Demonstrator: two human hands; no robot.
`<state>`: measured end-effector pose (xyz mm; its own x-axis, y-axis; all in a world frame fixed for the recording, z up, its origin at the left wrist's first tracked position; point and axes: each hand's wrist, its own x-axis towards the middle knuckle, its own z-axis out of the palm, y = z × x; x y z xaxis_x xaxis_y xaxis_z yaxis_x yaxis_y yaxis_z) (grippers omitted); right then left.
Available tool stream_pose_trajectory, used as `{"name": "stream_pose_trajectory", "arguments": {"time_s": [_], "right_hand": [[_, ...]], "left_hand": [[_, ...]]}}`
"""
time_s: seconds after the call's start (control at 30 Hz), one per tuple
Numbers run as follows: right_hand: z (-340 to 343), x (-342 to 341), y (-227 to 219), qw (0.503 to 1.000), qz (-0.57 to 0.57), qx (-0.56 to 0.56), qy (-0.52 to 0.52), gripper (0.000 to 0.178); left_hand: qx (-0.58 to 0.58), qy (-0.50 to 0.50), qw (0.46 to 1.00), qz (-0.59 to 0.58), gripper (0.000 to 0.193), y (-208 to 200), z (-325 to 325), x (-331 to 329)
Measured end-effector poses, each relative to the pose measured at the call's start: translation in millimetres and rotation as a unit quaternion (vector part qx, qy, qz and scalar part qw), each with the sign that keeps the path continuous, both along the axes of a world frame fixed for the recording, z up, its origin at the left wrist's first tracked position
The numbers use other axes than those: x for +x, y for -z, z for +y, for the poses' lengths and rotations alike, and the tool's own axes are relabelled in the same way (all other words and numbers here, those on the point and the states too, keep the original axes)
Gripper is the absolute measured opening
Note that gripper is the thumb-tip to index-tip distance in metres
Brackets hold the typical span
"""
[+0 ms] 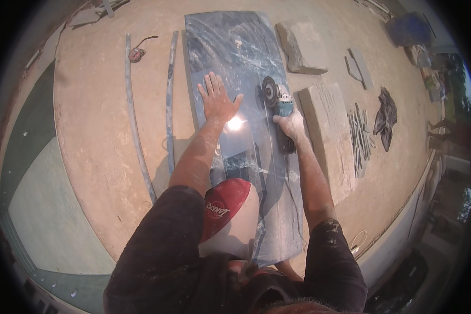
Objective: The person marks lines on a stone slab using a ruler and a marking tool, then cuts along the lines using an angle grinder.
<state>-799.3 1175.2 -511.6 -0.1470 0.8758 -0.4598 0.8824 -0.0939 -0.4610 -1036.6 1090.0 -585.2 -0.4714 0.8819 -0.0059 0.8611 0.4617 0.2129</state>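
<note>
A long, glossy blue-grey stone slab with white veins lies lengthwise in front of me. My left hand is spread flat on its left half, over a smoother bluish rectangular area; I cannot tell whether that is a separate piece. Sun glare shows beside the wrist. My right hand is wrapped around a teal angle grinder near the slab's right edge. The grinder's dark round disc stands on edge over the slab. Whether the disc touches the stone or spins, I cannot tell. A cord runs back toward me along the slab.
Left of the slab lie two long thin strips and a tape measure. On the right are a rough pale block, a thick pale slab, several narrow offcuts and a crumpled dark cloth.
</note>
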Motion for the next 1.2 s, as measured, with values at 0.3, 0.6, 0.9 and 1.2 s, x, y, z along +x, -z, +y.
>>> {"name": "stream_pose_trajectory", "arguments": {"time_s": [0.3, 0.6, 0.9, 1.2], "right_hand": [[4.5, -5.2, 1.0, 1.0, 0.013, -0.001, 0.01, 0.073], [13.6, -7.8, 6.9, 1.0, 0.016, 0.004, 0.008, 0.076], [21.2, -16.4, 1.4, 1.0, 0.015, -0.013, 0.015, 0.076], [36.1, -29.9, 1.3, 1.0, 0.008, -0.016, 0.016, 0.076]], "left_hand": [[0.004, 0.001, 1.0, 0.001, 0.103, -0.7, 4.8, -0.9], [-0.035, -0.004, 0.999, -0.009, 0.105, -7.7, 13.9, -0.4], [-0.015, -0.002, 1.0, -0.005, 0.105, -5.8, 17.1, -1.6], [-0.003, 0.005, 1.0, 0.0, 0.106, -2.3, 22.3, -2.0]]}}
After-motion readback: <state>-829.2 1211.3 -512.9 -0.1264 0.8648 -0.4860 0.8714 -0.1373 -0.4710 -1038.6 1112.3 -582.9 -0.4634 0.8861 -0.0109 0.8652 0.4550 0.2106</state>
